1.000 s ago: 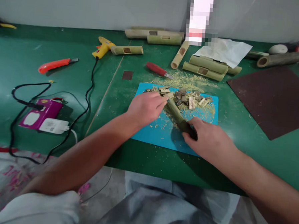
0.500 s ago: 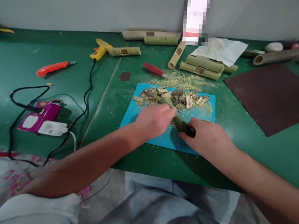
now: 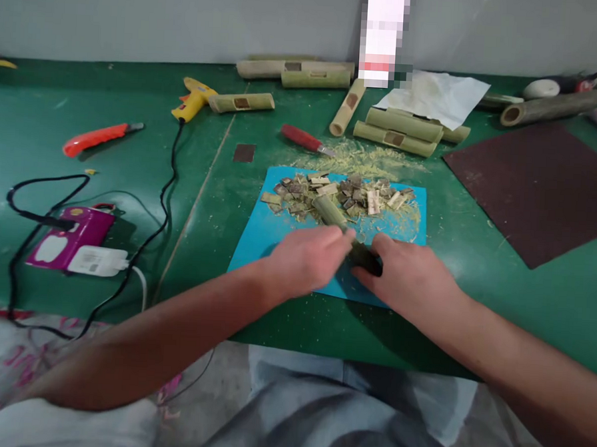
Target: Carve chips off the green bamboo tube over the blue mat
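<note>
Slanting over the blue sheet (image 3: 258, 238), the tube (image 3: 329, 213) points its far end at the chips (image 3: 351, 187) near the back edge. The right hand (image 3: 416, 273) grips its near end; the left hand (image 3: 309, 257) curls over its middle, though I can't tell whether gripping.

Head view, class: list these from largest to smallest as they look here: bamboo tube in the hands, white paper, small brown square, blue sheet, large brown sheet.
1. Blue sheet and large brown sheet: unsure, one partly covered, the other cut by the picture edge
2. White paper
3. Bamboo tube, partly covered
4. Small brown square
</note>
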A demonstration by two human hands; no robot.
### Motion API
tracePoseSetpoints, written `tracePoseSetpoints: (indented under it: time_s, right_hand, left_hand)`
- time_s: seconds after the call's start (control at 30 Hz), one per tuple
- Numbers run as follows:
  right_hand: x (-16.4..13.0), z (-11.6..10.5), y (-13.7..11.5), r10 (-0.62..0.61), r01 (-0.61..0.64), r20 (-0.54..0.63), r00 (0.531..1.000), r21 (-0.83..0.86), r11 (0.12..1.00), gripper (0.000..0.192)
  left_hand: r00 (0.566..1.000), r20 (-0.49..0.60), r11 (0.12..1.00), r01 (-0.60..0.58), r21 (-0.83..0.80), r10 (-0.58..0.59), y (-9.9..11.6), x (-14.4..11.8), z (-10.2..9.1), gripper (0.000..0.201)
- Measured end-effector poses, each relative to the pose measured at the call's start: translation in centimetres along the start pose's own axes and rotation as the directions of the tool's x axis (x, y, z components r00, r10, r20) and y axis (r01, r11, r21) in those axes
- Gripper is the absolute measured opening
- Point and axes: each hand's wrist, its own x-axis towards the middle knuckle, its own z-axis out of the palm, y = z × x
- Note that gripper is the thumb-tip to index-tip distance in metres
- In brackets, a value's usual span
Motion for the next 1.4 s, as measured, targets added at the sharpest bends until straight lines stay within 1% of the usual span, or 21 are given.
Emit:
tracePoseSetpoints:
  time_s: [0.07, 0.13, 0.27, 0.37, 0.47, 0.5, 0.6, 0.63, 0.7, 0.77, 0.83, 0.97, 1.07, 1.1, 1.17, 1.3, 1.4]
  right_hand:
    - [0.01, 0.1, 0.0, -0.006, 0.006, -0.013, 1.0, -0.003, 1.0, 0.022]
    - [0.01, 0.17, 0.02, -0.009, 0.009, -0.022, 1.0, -0.005, 1.0, 0.022]
    - [-0.04, 0.04, 0.02, -0.026, 0.026, -0.016, 1.0, 0.003, 1.0, 0.022]
    - [-0.09, -0.07, 0.01, -0.02, 0.02, -0.009, 1.0, 0.004, 1.0, 0.022]
    - [-0.09, -0.01, 0.0, -0.037, 0.037, -0.024, 0.999, 0.011, 0.999, 0.022]
    - [-0.09, 0.02, -0.01, -0.032, 0.032, -0.021, 0.999, 0.01, 0.999, 0.022]
    - [-0.06, 0.03, -0.08, -0.01, 0.01, -0.013, 1.0, -0.001, 1.0, 0.024]
    - [-0.06, 0.01, -0.1, -0.017, 0.017, -0.014, 1.0, 0.001, 1.0, 0.024]
    - [-0.06, -0.06, -0.15, -0.031, 0.032, -0.019, 0.999, 0.007, 0.999, 0.024]
    - [-0.06, -0.12, -0.2, -0.02, 0.02, -0.01, 1.0, 0.004, 1.0, 0.024]
    - [-0.07, -0.12, -0.22, -0.008, 0.008, -0.007, 1.0, -0.005, 1.0, 0.025]
    - [-0.1, -0.01, -0.17, -0.025, 0.025, -0.019, 0.999, 0.001, 1.0, 0.025]
    - [-0.11, 0.04, -0.12, -0.013, 0.013, -0.02, 1.0, 0.004, 1.0, 0.026]
    - [-0.11, 0.05, -0.12, -0.017, 0.018, -0.023, 1.0, 0.008, 1.0, 0.026]
    - [-0.11, 0.04, -0.13, -0.022, 0.023, -0.021, 1.0, 0.015, 1.0, 0.025]
    - [-0.13, -0.03, -0.21, -0.01, 0.01, -0.01, 1.0, 0.014, 1.0, 0.024]
    - [-0.13, -0.09, -0.27, -0.017, 0.017, -0.016, 1.0, 0.017, 1.0, 0.024]
  left_hand:
    - [1.0, 0.004, 0.999, -0.024, -0.02, 0.024, 0.01, -0.02, 0.01, 0.043]
    - [1.0, 0.0, 0.999, -0.011, -0.031, 0.011, 0.06, 0.01, -0.03, 0.043]
    - [0.998, 0.037, 0.997, -0.043, -0.065, 0.045, 0.21, 0.09, -0.17, 0.043]
    - [1.0, 0.007, 0.998, 0.003, -0.058, -0.003, 0.29, 0.14, -0.28, 0.044]
    - [0.997, 0.058, 0.995, -0.036, -0.094, 0.042, 0.38, 0.1, -0.31, 0.044]
    - [0.997, 0.059, 0.994, -0.038, -0.1, 0.044, 0.38, 0.08, -0.29, 0.043]
    - [1.0, -0.002, 0.999, 0.002, -0.052, -0.002, 0.35, 0.01, -0.18, 0.042]
    - [1.0, 0.007, 0.999, -0.002, -0.042, 0.003, 0.39, 0.0, -0.14, 0.042]
    - [0.997, 0.071, 0.998, -0.036, -0.051, 0.039, 0.51, -0.01, -0.12, 0.041]
    - [0.995, 0.102, 0.998, -0.02, -0.052, 0.026, 0.57, -0.01, -0.14, 0.04]
    - [0.997, 0.073, 0.999, 0.015, -0.032, -0.013, 0.55, -0.03, -0.16, 0.042]
    - [0.997, 0.074, 0.998, -0.029, -0.062, 0.033, 0.41, -0.1, -0.12, 0.045]
    - [1.0, 0.001, 1.0, 0.001, -0.026, -0.001, 0.31, -0.12, -0.1, 0.044]
    - [1.0, -0.007, 1.0, -0.008, -0.014, 0.008, 0.29, -0.12, -0.1, 0.043]
    - [0.999, 0.005, 0.999, -0.04, -0.006, 0.04, 0.26, -0.13, -0.1, 0.043]
    - [0.999, -0.035, 1.0, -0.004, -0.024, 0.004, 0.09, -0.17, -0.05, 0.043]
    - [0.999, -0.024, 0.997, -0.039, -0.06, 0.037, 0.0, -0.2, 0.01, 0.044]
